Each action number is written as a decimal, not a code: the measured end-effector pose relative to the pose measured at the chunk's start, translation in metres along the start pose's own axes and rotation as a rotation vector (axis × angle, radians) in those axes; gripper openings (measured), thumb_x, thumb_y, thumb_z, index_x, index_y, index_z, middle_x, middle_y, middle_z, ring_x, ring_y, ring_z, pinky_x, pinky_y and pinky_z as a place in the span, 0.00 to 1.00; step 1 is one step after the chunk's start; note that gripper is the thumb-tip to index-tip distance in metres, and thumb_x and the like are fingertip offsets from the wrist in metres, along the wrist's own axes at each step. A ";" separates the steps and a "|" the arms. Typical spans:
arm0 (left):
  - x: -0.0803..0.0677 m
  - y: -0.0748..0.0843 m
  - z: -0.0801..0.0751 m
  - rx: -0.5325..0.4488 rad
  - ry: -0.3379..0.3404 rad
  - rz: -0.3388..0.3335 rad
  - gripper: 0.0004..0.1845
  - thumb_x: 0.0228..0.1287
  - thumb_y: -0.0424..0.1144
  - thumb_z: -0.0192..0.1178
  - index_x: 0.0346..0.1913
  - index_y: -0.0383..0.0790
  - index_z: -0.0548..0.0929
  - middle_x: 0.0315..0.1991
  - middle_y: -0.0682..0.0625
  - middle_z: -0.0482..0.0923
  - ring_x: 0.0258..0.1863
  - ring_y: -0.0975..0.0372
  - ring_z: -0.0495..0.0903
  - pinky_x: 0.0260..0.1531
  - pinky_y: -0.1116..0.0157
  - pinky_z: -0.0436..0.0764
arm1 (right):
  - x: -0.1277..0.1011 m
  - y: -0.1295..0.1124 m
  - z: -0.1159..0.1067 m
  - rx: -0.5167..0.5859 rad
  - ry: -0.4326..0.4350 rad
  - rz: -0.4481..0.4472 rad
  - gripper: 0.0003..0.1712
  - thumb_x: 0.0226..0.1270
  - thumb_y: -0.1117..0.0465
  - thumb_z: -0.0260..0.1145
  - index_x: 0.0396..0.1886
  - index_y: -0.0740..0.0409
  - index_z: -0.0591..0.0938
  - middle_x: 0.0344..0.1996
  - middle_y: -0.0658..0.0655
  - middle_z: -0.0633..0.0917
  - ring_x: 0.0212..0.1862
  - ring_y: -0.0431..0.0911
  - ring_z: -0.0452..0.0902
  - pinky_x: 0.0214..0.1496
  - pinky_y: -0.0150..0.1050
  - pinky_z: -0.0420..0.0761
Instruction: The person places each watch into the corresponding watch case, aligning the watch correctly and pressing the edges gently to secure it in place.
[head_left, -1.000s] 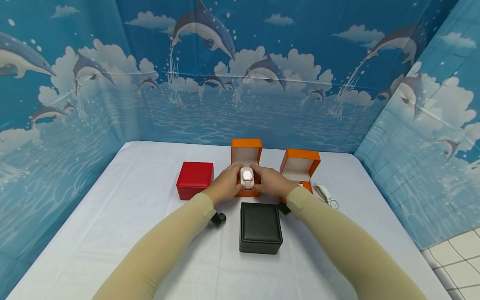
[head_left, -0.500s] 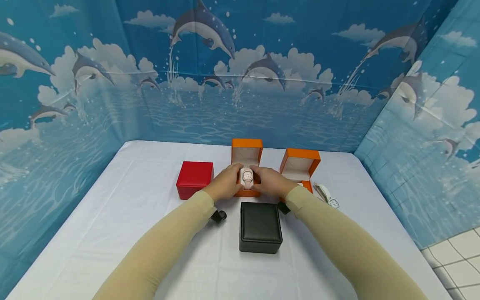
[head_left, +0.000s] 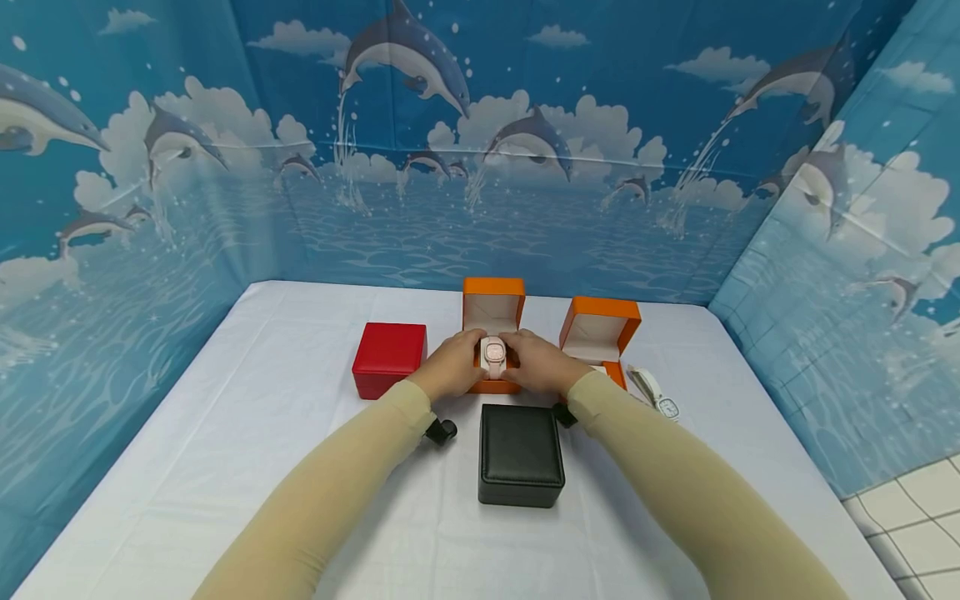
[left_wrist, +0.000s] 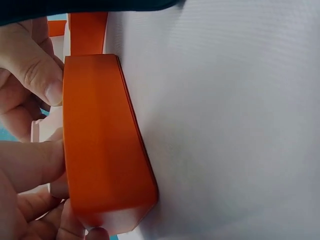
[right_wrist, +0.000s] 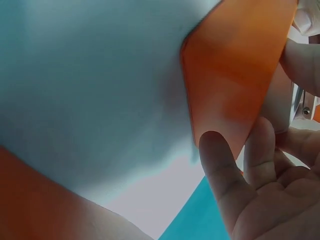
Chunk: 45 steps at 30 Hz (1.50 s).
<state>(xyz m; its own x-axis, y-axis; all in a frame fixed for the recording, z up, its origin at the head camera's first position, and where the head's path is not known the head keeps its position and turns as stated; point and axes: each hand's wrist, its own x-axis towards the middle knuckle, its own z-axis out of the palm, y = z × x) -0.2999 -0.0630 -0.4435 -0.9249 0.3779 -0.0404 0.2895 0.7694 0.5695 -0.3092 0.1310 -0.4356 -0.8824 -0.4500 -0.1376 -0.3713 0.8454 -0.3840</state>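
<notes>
Showing its dial at the centre of the frame, the pale pink watch (head_left: 494, 352) was held inside an open orange box (head_left: 492, 310). It was gripped from 2 sides, by the bent fingers of the left hand (head_left: 452, 367) and of the right hand (head_left: 542, 365); whether more than the watch was being squeezed could not be told. In the right wrist view, a fingertip (right_wrist: 213, 143) appeared to be rested against the box's outer wall, so by a push there the whole box might have been shifted on the white cloth (head_left: 180, 467). If the 2 sides were pressed unequally, the watch could have been tilted and wedged against a wall. Should the box have been tipped forward, the raised lid (head_left: 492, 287) could have been dropped onto the fingers. At the right of the frame, the 2nd orange box (head_left: 595, 335), partly hidden behind the right hand, might have been knocked by an outward swing. Farther right, a loose white watch (head_left: 666, 407) was placed just beside the right sleeve (head_left: 660, 454) and could have been dragged.
</notes>
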 end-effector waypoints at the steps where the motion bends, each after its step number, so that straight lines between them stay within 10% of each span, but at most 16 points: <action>1: 0.000 0.000 0.000 0.003 0.001 0.000 0.38 0.71 0.39 0.70 0.79 0.38 0.65 0.76 0.44 0.70 0.71 0.51 0.73 0.75 0.53 0.73 | 0.000 0.000 0.000 0.002 0.001 0.001 0.42 0.75 0.54 0.71 0.82 0.60 0.64 0.73 0.64 0.72 0.72 0.56 0.72 0.78 0.54 0.72; 45: -0.002 0.002 0.004 0.006 -0.033 -0.171 0.37 0.73 0.44 0.63 0.82 0.52 0.66 0.79 0.39 0.54 0.69 0.46 0.65 0.63 0.49 0.81 | -0.004 -0.006 0.002 -0.155 0.000 0.093 0.41 0.77 0.44 0.65 0.84 0.47 0.64 0.75 0.68 0.67 0.65 0.63 0.68 0.69 0.57 0.77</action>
<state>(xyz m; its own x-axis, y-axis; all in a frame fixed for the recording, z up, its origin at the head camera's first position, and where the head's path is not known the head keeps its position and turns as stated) -0.2962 -0.0605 -0.4454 -0.9524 0.2576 -0.1630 0.1299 0.8268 0.5473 -0.3024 0.1267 -0.4348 -0.9151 -0.3675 -0.1660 -0.3279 0.9178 -0.2240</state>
